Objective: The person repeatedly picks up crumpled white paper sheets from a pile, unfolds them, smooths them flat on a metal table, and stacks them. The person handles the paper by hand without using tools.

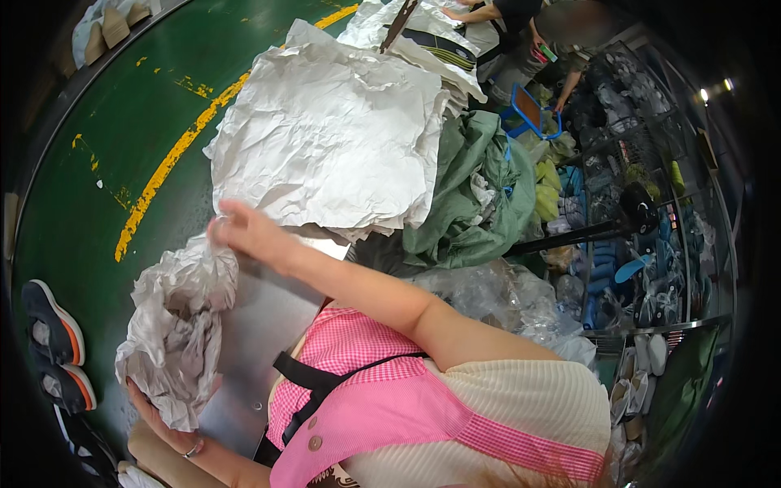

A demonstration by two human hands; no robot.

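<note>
A bundle of crumpled white paper stands upright at the left, with a hollow in its middle. My left hand, with a band at the wrist, is wrapped around its lower end. At the upper end my right hand has its fingers curled on the paper's edge, slightly blurred. Whatever may lie inside the bundle is hidden in its folds. Just beyond my right hand rests a thick stack of wrinkled white paper sheets. Below the bundle and my right forearm shows a grey metal tabletop.
A green sack and clear plastic bags sit right of the stack. Farther right are racks filled with wrapped items and a blue basket. Dark shoes lie on the green floor. Other people work at the back.
</note>
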